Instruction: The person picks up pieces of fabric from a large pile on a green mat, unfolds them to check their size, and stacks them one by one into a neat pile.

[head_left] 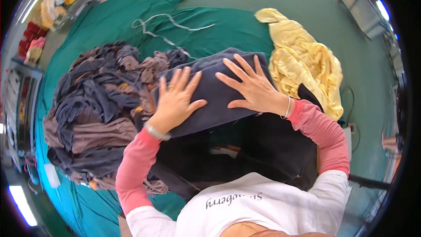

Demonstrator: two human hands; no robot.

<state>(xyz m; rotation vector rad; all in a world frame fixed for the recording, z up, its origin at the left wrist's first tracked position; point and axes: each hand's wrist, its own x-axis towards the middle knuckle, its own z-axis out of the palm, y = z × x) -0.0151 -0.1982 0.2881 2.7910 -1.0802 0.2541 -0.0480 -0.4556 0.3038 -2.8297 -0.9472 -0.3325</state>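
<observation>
A stack of folded dark navy cloth (206, 98) lies in front of me. My left hand (175, 101) rests flat on its left part, fingers spread. On the right part of the same cloth lies my right hand (252, 85), palm down with the fingers apart. Neither hand grips anything. Black cloth (276, 145) spreads between the stack and my body, partly in shadow. A big heap of crumpled navy and brown cloth (96, 101) sits to the left, close to my left wrist.
Beyond my right hand lies a crumpled yellow cloth (302, 57). Green sheeting (223, 30) covers the floor beneath, with a pale ribbon (160, 35) loose on it. A grey bin (364, 6) stands at the far right. Metal racks (19, 105) line the left edge.
</observation>
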